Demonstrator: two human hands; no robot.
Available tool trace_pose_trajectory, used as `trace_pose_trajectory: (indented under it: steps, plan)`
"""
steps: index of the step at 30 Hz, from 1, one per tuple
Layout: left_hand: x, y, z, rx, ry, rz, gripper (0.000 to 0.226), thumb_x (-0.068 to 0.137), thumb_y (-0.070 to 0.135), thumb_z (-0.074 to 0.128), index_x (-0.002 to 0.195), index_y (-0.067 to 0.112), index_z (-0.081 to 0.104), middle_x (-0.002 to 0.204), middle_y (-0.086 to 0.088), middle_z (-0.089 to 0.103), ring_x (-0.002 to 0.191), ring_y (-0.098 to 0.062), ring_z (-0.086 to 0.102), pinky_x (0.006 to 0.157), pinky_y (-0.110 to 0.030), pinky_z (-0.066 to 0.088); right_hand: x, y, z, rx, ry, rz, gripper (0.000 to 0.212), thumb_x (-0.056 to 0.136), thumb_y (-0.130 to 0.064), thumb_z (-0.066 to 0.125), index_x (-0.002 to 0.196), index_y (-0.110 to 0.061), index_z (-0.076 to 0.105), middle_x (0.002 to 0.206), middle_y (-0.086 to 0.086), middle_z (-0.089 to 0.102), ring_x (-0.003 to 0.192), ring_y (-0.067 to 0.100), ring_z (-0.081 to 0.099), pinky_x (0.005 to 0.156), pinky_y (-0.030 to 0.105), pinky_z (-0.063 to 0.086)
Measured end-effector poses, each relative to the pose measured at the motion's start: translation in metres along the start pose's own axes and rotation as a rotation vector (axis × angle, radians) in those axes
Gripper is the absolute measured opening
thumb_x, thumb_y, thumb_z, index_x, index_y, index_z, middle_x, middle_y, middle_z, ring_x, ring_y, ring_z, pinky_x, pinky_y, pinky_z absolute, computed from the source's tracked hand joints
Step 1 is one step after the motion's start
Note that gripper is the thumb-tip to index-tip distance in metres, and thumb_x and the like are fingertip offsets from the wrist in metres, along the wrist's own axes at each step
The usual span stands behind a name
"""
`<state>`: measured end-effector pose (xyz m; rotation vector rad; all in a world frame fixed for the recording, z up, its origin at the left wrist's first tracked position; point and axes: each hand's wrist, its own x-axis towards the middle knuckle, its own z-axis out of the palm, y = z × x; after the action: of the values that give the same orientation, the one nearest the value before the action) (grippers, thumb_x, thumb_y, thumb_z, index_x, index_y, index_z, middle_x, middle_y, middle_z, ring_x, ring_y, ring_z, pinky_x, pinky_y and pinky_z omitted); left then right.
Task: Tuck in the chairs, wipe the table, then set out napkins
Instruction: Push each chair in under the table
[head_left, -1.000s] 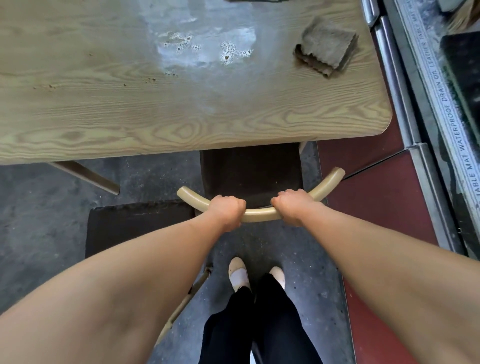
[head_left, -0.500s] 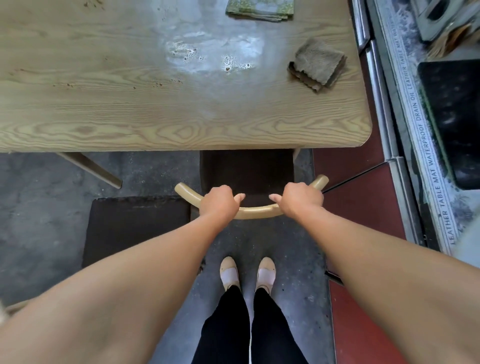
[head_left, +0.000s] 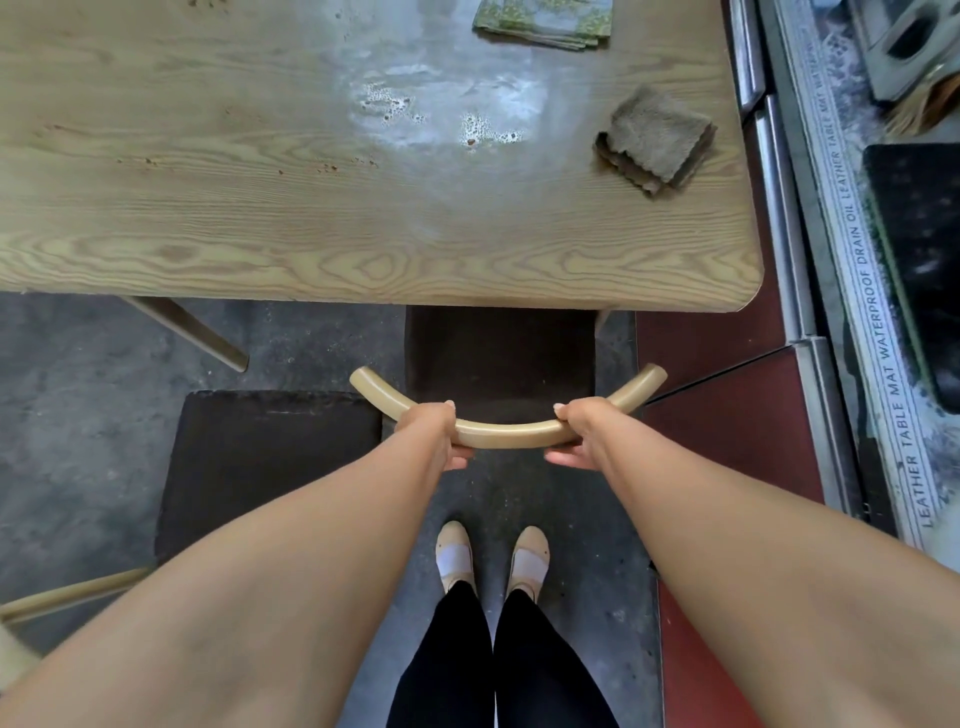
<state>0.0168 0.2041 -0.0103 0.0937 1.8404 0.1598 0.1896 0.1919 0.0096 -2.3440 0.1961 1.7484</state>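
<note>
A chair with a curved pale wooden backrest (head_left: 506, 434) and a dark seat (head_left: 498, 358) stands partly under the wooden table (head_left: 260, 234). My left hand (head_left: 434, 434) and my right hand (head_left: 579, 434) both grip the backrest, thumbs below the rail. A second chair's dark seat (head_left: 270, 457) stands out from the table at the left. On the table lie a folded grey-brown cloth (head_left: 657, 140) at the right and a stack of green patterned napkins (head_left: 543, 21) at the far edge. Wet, soapy patches (head_left: 441, 109) and crumbs mark the tabletop.
A table leg (head_left: 197, 332) slants down at the left. My feet (head_left: 491, 558) stand on the grey floor behind the chair. Red floor, metal rails (head_left: 779, 208) and a printed table mat (head_left: 872, 291) run along the right side.
The chair's seat has slid further under the table. My grip has shifted from fists on top of the backrest to fingers over and thumbs under. The view has tilted up, showing the napkins.
</note>
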Motion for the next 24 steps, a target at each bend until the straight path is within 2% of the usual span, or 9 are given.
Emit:
trace_pose_trajectory:
  steps: [3,5,7,9,14,17,19,21,24]
  plan:
    - [0.004,0.008,0.002,-0.205,0.017,-0.013,0.042,0.096,0.01,0.056,0.136,0.004,0.043,0.127,-0.015,0.058,0.108,-0.033,0.063,0.07,-0.05,0.056,-0.002,-0.005,-0.001,0.08,0.002,0.011,0.046,0.094,-0.008,0.06,0.137,-0.003,0.043,0.127,0.015,0.052,0.115,0.034,0.057,0.084,0.047,0.057]
    - [0.0,0.013,0.003,-0.224,-0.005,-0.043,0.043,0.098,0.002,0.048,0.14,0.002,0.039,0.135,-0.015,0.053,0.12,-0.033,0.057,0.095,-0.054,0.047,-0.001,-0.007,-0.002,0.1,-0.013,0.002,0.046,0.095,-0.005,0.058,0.137,-0.001,0.041,0.128,0.016,0.051,0.118,0.034,0.056,0.089,0.048,0.055]
    - [-0.001,0.02,0.005,-0.229,-0.028,-0.074,0.04,0.099,0.0,0.046,0.139,-0.001,0.04,0.139,-0.014,0.049,0.128,-0.033,0.051,0.107,-0.053,0.035,-0.001,-0.011,-0.001,0.126,-0.031,-0.026,0.046,0.094,-0.005,0.059,0.136,0.0,0.043,0.128,0.016,0.051,0.117,0.035,0.056,0.087,0.049,0.056]
    - [-0.001,0.03,0.004,-0.276,-0.063,-0.063,0.038,0.099,0.001,0.048,0.136,-0.003,0.043,0.14,-0.013,0.048,0.132,-0.035,0.046,0.112,-0.054,0.03,0.001,-0.018,-0.001,0.154,-0.044,-0.081,0.046,0.093,-0.007,0.062,0.135,0.0,0.045,0.129,0.015,0.052,0.116,0.035,0.057,0.081,0.049,0.058]
    - [0.012,0.065,0.006,-0.316,-0.095,0.041,0.046,0.094,0.008,0.06,0.138,0.002,0.047,0.14,-0.016,0.05,0.133,-0.037,0.044,0.104,-0.06,0.038,0.007,-0.047,0.003,0.2,-0.099,-0.177,0.041,0.093,-0.01,0.062,0.132,-0.002,0.05,0.132,0.014,0.053,0.12,0.034,0.055,0.072,0.046,0.059]
    - [0.024,0.078,0.011,-0.337,-0.033,0.122,0.049,0.09,0.018,0.067,0.134,0.003,0.051,0.132,-0.016,0.057,0.119,-0.036,0.058,0.083,-0.051,0.057,0.007,-0.063,0.01,0.23,-0.108,-0.2,0.043,0.095,-0.011,0.06,0.136,-0.004,0.048,0.136,0.012,0.051,0.125,0.034,0.051,0.081,0.046,0.058]
    - [0.028,0.081,0.018,-0.332,0.008,0.163,0.047,0.092,0.022,0.065,0.134,0.004,0.05,0.127,-0.015,0.06,0.108,-0.036,0.064,0.072,-0.047,0.061,0.007,-0.07,0.013,0.224,-0.117,-0.218,0.042,0.097,-0.01,0.054,0.139,-0.008,0.048,0.142,0.006,0.048,0.13,0.032,0.047,0.084,0.046,0.056]
    - [0.031,0.086,0.025,-0.315,-0.012,0.12,0.049,0.096,0.021,0.058,0.14,0.008,0.042,0.133,-0.017,0.056,0.112,-0.042,0.06,0.051,-0.054,0.058,0.005,-0.073,0.012,0.204,-0.127,-0.213,0.039,0.099,-0.01,0.051,0.137,-0.01,0.051,0.143,0.004,0.049,0.129,0.032,0.048,0.081,0.045,0.056]
    - [0.041,0.095,0.027,-0.355,-0.031,-0.008,0.045,0.102,0.021,0.049,0.143,0.006,0.039,0.136,-0.017,0.056,0.122,-0.044,0.053,0.027,-0.054,0.043,0.002,-0.072,0.008,0.173,-0.17,-0.186,0.034,0.098,-0.011,0.053,0.132,-0.007,0.053,0.133,0.018,0.054,0.117,0.04,0.058,0.073,0.047,0.057]
